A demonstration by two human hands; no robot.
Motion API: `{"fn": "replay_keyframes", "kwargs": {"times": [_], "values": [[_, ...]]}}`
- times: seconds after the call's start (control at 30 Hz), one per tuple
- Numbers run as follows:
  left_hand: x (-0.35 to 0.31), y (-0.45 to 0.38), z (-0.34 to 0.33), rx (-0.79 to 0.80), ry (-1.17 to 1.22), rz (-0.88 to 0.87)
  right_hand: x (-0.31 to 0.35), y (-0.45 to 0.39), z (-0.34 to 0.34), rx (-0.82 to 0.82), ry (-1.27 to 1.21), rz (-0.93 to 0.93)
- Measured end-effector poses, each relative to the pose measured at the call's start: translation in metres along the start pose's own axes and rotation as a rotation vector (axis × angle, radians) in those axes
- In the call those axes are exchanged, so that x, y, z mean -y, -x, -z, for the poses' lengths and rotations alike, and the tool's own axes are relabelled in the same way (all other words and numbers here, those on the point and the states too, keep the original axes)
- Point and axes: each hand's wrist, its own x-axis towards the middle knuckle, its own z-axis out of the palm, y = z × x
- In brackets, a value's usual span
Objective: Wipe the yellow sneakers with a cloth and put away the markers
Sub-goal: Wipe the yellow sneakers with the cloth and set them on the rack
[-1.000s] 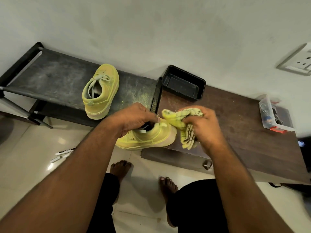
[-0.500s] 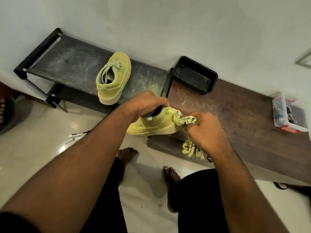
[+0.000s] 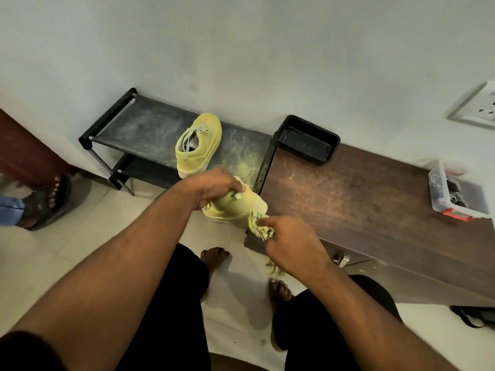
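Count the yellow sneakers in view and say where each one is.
2. One sneaker stands on the black rack; the other sneaker is gripped by the left hand. None seems hidden.

Both bare forearms reach forward. The left hand point(image 3: 214, 187) curls over the collar of a yellow sneaker point(image 3: 241, 207). The right hand point(image 3: 292, 247) pinches a yellow cloth point(image 3: 261, 228) against the sneaker's end.

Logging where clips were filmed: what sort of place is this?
Probably a home entryway or hallway: a low shoe rack holding a yellow sneaker against a plain wall, a tiled floor, and a wall socket.
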Motion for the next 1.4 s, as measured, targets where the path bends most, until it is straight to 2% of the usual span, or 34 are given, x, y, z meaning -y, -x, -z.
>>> {"fn": "replay_keyframes", "kwargs": {"times": [0.13, 0.27, 0.37, 0.5, 0.6, 0.7, 0.8, 0.93, 1.07, 1.2, 1.4], "values": [[-0.005, 0.034, 0.031, 0.042, -0.119, -0.073, 0.002, 0.004, 0.010, -0.020, -0.040, -0.025], [-0.007, 0.078, 0.058, 0.081, -0.488, -0.170, 0.011, -0.013, 0.023, -0.116, -0.096, -0.036], [0.002, 0.105, 0.081, -0.016, -0.786, -0.221, 0.026, -0.034, 0.020, -0.084, -0.074, -0.016], [0.026, 0.130, 0.123, -0.125, -1.036, -0.299, 0.064, -0.068, 0.006, -0.001, 0.002, 0.074], [0.053, 0.137, 0.150, -0.276, -1.284, -0.370, 0.090, -0.089, -0.013, 0.056, 0.117, 0.150], [0.079, 0.131, 0.172, -0.400, -1.445, -0.366, 0.106, -0.110, -0.029, 0.080, 0.215, 0.184], [0.094, 0.105, 0.189, -0.403, -1.528, -0.326, 0.112, -0.133, -0.037, 0.062, 0.222, 0.159], [0.109, 0.047, 0.207, -0.410, -1.509, -0.356, 0.108, -0.162, -0.043, 0.014, 0.137, 0.078], [0.122, -0.007, 0.212, -0.448, -1.476, -0.394, 0.090, -0.183, -0.039, -0.178, -0.102, 0.022], [0.126, -0.040, 0.210, -0.450, -1.480, -0.423, 0.074, -0.199, -0.025, -0.319, -0.164, -0.038], [0.114, -0.073, 0.217, -0.383, -1.582, -0.401, 0.054, -0.236, -0.029, -0.301, -0.094, -0.070]]}}
